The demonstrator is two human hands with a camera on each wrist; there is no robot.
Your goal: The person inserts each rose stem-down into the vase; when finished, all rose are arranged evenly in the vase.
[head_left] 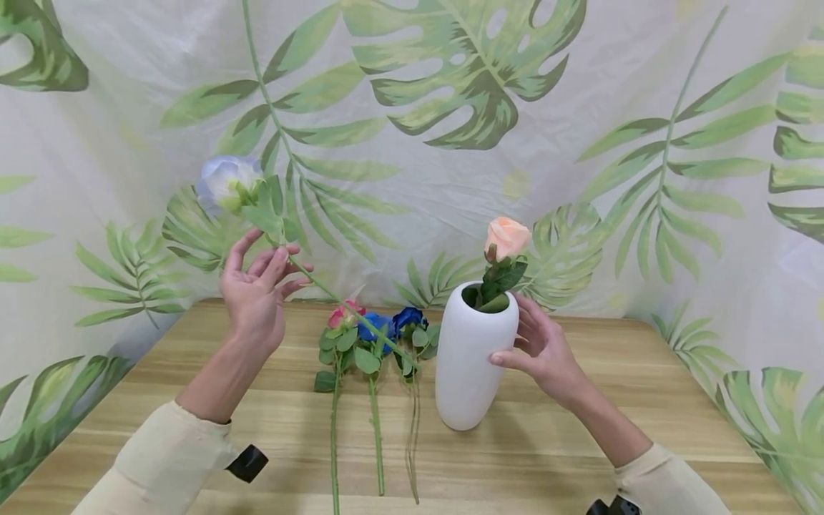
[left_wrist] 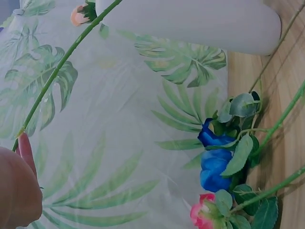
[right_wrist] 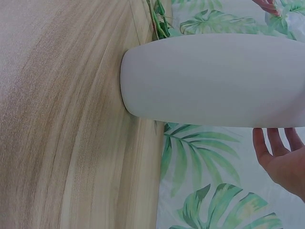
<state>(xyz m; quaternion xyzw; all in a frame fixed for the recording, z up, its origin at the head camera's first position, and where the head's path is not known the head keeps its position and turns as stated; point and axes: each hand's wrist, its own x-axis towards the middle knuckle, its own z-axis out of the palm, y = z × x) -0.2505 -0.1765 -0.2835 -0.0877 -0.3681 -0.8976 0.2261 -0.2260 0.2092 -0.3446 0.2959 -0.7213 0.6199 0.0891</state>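
Left hand [head_left: 256, 297] pinches the pale blue rose [head_left: 227, 180] by its stem, raised left of the vase [head_left: 473, 357]. Right hand [head_left: 543, 348], fingers relaxed, steadies the vase. 1 peach rose [head_left: 506, 238] is in; 3 roses [head_left: 373, 330] wait on the surface [head_left: 644, 400] beside it.

Matt, smooth white vase [head_left: 475, 357] on grained wooden table [head_left: 644, 400], cloth backdrop [head_left: 579, 143] behind.

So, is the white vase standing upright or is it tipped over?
Upright. The white vase stands on its base on the wooden table, mouth upward, with a peach rose rising from it. The right hand touches its side.
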